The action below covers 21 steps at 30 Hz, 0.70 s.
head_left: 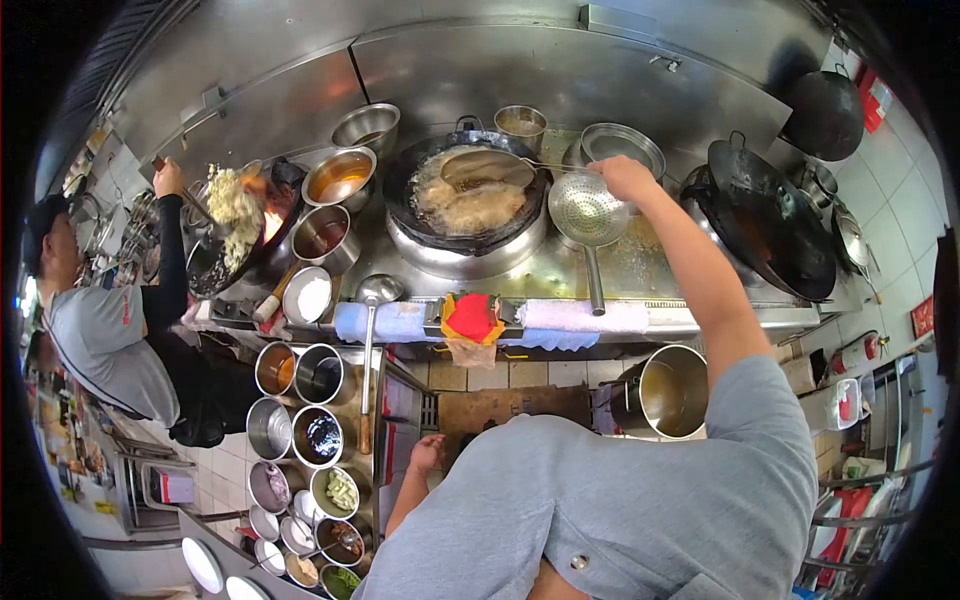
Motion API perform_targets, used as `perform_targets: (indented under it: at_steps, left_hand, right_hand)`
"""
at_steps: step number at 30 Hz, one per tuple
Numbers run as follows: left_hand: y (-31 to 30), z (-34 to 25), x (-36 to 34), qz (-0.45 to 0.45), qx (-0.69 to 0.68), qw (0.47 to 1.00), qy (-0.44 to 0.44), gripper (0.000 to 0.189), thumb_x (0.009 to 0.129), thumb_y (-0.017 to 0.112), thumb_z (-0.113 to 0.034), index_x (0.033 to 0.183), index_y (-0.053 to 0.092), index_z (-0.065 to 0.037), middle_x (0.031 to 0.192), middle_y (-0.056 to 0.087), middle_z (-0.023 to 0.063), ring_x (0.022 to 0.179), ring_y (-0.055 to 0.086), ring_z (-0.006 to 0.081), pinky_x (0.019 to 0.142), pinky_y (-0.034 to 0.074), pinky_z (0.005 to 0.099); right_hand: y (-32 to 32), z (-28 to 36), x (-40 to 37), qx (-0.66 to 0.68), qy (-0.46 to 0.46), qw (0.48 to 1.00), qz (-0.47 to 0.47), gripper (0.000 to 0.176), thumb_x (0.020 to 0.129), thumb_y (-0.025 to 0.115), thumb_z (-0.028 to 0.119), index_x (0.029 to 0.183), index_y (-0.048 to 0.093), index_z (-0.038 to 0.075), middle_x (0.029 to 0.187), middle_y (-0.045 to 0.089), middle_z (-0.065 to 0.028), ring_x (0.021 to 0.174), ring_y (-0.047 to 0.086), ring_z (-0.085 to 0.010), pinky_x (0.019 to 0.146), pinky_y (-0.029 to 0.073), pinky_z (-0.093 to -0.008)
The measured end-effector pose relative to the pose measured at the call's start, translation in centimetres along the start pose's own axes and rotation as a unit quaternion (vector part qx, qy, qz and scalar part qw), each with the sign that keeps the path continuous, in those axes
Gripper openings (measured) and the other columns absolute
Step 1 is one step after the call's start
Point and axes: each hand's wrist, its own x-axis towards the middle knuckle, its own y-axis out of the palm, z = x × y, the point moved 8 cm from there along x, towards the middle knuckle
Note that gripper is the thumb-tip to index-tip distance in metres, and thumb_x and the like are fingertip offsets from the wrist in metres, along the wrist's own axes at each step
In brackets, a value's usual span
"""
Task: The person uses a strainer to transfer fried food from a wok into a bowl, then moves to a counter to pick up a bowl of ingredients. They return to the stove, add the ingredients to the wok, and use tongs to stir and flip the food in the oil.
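My right hand (pixel 624 181) is closed around the handle of a wire strainer (pixel 487 170), whose round head lies over the far part of a black wok (pixel 405 210). Pale brown food (pixel 480 207) sits in bubbling oil just in front of the strainer. Below my right hand, a perforated ladle (pixel 588 210) rests on the steel stove top with its handle toward me. My left hand (pixel 427 453) hangs low beside my body, near the side counter; its fingers look curled, but what they hold, if anything, is too small to make out.
At the left, a co-worker (pixel 110 330) tosses food over a flaming wok (pixel 215 270). Metal bowls (pixel 340 178) stand between the woks. Ingredient pots (pixel 318 437) and a long ladle (pixel 370 340) line the left counter. A large pot (pixel 672 392) stands right; another wok (pixel 780 220) is beyond.
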Motion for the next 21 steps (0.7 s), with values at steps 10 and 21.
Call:
perform_targets:
  at_steps: [10,21]
  left_hand:
    - [-4.7,4.7,-6.9,-0.1,-0.099,0.987,0.083,0.019,0.085,0.055,-0.021,0.096,0.057,-0.007,0.071,0.054,0.0,0.063,0.053,0.0127,0.053,0.045,0.0295]
    - [-8.3,17.5,-6.2,-0.116,-0.006,0.991,-0.061,0.024,0.082,0.053,-0.024,0.1,0.061,-0.009,0.107,0.058,0.0092,0.092,0.057,0.0213,0.076,0.046,0.0327]
  right_hand:
    - [9.4,-4.5,0.8,0.232,0.155,0.895,0.348,0.037,0.085,0.044,0.013,0.121,0.048,0.022,0.059,0.049,-0.0015,0.04,0.038,-0.0093,0.033,0.03,-0.0242]
    - [15.3,0.8,-3.4,0.491,0.202,0.737,0.418,0.037,0.091,0.042,0.017,0.127,0.04,0.023,0.058,0.041,0.005,0.041,0.028,-0.0026,0.036,0.023,-0.0179]
